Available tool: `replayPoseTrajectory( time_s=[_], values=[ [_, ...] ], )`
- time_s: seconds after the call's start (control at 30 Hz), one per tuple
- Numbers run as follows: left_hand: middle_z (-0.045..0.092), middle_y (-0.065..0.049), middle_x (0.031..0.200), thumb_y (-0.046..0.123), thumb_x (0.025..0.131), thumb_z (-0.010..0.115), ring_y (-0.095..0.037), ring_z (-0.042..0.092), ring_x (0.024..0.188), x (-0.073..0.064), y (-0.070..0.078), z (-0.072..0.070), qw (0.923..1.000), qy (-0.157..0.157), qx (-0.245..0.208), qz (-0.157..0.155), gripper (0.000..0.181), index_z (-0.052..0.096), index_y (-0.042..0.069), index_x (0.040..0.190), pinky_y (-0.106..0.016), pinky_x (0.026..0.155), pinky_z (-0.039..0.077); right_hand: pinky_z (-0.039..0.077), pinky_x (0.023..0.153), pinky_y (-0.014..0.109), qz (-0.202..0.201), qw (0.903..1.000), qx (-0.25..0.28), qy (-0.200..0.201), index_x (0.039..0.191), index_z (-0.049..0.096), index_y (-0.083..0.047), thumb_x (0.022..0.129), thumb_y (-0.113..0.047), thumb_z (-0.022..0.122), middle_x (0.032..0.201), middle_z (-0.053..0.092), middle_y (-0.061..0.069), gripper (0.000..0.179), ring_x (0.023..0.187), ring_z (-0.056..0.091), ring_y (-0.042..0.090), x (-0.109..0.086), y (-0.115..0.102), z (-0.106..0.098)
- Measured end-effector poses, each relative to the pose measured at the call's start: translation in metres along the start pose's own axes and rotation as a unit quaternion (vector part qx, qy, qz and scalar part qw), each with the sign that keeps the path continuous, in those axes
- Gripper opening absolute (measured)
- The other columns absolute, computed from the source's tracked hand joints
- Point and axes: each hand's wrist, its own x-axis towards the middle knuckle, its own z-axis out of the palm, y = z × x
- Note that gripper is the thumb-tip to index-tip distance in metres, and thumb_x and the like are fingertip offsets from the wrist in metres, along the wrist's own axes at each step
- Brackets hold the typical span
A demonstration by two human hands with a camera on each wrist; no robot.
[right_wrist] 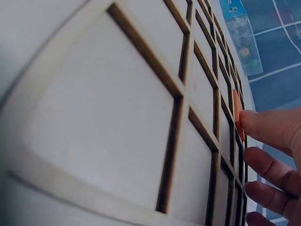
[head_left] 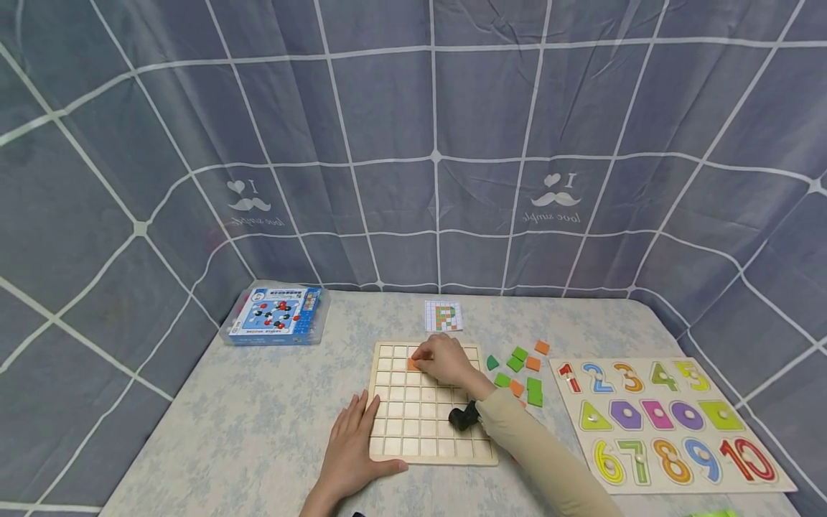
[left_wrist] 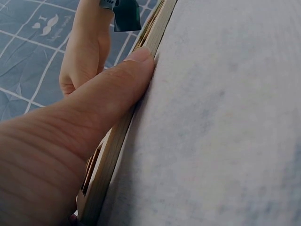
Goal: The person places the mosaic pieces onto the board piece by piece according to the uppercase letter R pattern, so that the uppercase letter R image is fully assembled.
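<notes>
A wooden grid board [head_left: 395, 460] with square cells lies on the table. Over its upper part, my right hand [head_left: 446, 359] pinches an orange square tile [head_left: 411, 365] at a cell in the second row. In the right wrist view the thumb [right_wrist: 256, 123] is against the orange tile [right_wrist: 237, 110], which stands out above the grid lines. My left hand [head_left: 352, 445] lies spread at the board's lower left corner. Its thumb [left_wrist: 117, 80] presses along the front edge of the board [left_wrist: 110, 160] in the left wrist view.
Several green tiles [head_left: 534, 391] and orange tiles [head_left: 542, 347] lie right of the board, with a dark green rounded piece [head_left: 492, 362]. A pattern card [head_left: 443, 316] lies behind it. A number puzzle board [head_left: 672, 424] is at right, a boxed set [head_left: 274, 316] at back left.
</notes>
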Motion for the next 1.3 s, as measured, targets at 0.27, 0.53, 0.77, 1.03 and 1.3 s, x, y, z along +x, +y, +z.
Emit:
replayPoseTrajectory(
  time_s=[0.27,0.53,0.77,1.03,1.3],
  values=[
    [0.025,-0.022,0.150,0.073,0.060,0.072,-0.037,0.015,0.140,0.000,0.000,0.000,1.0000,-0.003,-0.002,-0.003,0.117,0.033,0.005,0.148,-0.056,0.107,0.016,0.038,0.067,0.033,0.010,0.9999,-0.008,-0.007,0.091,0.076,-0.021,0.086,-0.024,0.072,0.077,0.059,-0.012,0.007,0.076,0.050,0.011,0.000,0.002,0.002],
    [0.025,-0.023,0.150,0.073,0.060,0.072,-0.038,0.015,0.140,0.000,0.000,0.000,0.9999,-0.007,-0.003,-0.009,0.117,0.034,0.005,0.147,-0.057,0.107,0.016,0.041,0.088,0.047,-0.008,0.9994,0.027,0.020,0.096,0.075,-0.014,0.088,-0.021,0.070,0.084,0.063,-0.007,0.013,0.080,0.056,0.015,-0.010,0.010,-0.010],
    [0.025,-0.022,0.150,0.073,0.060,0.071,-0.038,0.015,0.140,0.000,0.001,0.000,1.0000,-0.005,0.000,-0.007,0.117,0.033,0.004,0.148,-0.057,0.107,0.016,0.045,0.075,0.036,-0.002,0.9973,0.030,0.067,0.097,0.075,-0.011,0.088,-0.019,0.070,0.087,0.065,-0.004,0.013,0.080,0.055,0.017,-0.018,0.019,-0.031],
    [0.025,-0.022,0.151,0.072,0.061,0.072,-0.037,0.015,0.140,0.000,0.001,0.000,1.0000,-0.001,-0.004,-0.002,0.117,0.034,0.004,0.147,-0.056,0.107,0.016,0.046,0.070,0.036,0.024,0.9907,0.025,0.132,0.098,0.075,-0.007,0.085,-0.016,0.073,0.086,0.066,0.001,0.016,0.080,0.056,0.023,-0.035,0.032,-0.059],
    [0.025,-0.022,0.151,0.070,0.061,0.073,-0.038,0.014,0.140,-0.001,0.003,-0.002,1.0000,-0.002,-0.008,-0.004,0.116,0.034,0.003,0.147,-0.056,0.107,0.015,0.046,0.070,0.037,0.059,0.9867,0.016,0.151,0.099,0.074,-0.008,0.087,-0.020,0.072,0.087,0.065,0.000,0.017,0.080,0.056,0.021,-0.052,0.054,-0.084]
  ],
)
